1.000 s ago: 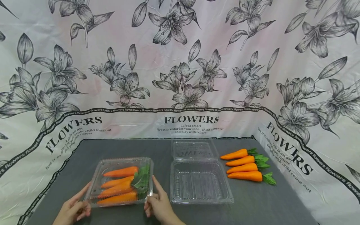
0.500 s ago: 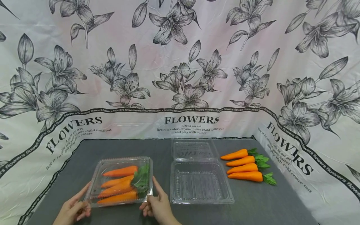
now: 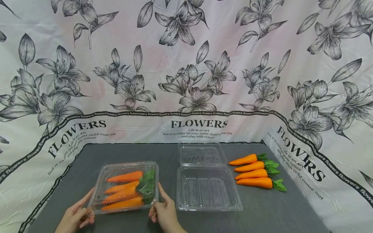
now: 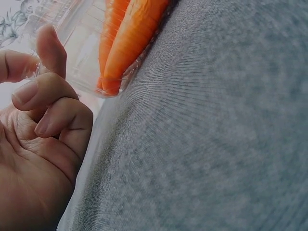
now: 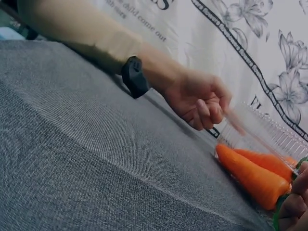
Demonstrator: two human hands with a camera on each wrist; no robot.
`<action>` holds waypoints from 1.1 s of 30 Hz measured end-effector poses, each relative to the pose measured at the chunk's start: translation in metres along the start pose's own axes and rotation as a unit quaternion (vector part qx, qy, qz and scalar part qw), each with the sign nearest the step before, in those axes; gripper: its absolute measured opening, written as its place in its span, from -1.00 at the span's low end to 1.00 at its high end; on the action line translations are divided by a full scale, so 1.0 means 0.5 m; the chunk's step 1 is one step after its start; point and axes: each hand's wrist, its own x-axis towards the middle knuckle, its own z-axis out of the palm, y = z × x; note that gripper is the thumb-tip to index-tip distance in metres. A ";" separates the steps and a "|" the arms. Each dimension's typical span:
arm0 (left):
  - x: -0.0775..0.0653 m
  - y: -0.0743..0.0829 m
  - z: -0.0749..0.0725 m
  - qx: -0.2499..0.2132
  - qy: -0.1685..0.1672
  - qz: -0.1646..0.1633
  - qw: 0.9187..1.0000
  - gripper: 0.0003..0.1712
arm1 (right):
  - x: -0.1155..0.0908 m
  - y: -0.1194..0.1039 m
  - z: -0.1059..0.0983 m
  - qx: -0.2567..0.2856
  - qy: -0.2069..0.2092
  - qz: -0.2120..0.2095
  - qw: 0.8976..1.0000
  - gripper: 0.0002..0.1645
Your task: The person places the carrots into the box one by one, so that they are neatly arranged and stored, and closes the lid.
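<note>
A clear plastic clamshell box [image 3: 100, 176], its lid down, lies on the left half of the table with several orange carrots [image 3: 123, 194] inside, their green leaves towards the right. My left hand [image 3: 76, 212] pinches the box's near left corner between thumb and index finger; the other fingers are curled below, as the left wrist view shows. At the near right corner, my right hand [image 3: 166, 212] grips the rim, index finger stretched along the side and thumb at the front. Part of the right hand [image 5: 296, 202] enters the right wrist view beside the carrots.
A second clear clamshell box [image 3: 208, 208] stands right of centre with its lid [image 3: 201, 155] raised back and nothing inside. Several loose carrots [image 3: 253, 183] with green leaves lie in a row to its right. Flower-printed fabric [image 3: 198, 71] surrounds the grey table [image 3: 247, 215].
The lower fingers of my right hand have shifted slightly under the box's corner. Both hands stay at the box, which has hardly moved.
</note>
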 end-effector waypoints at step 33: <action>0.002 0.052 0.045 0.068 0.128 -0.116 0.983 -0.30 | 0.001 0.008 -0.003 0.008 -0.013 -0.014 1.000 -0.01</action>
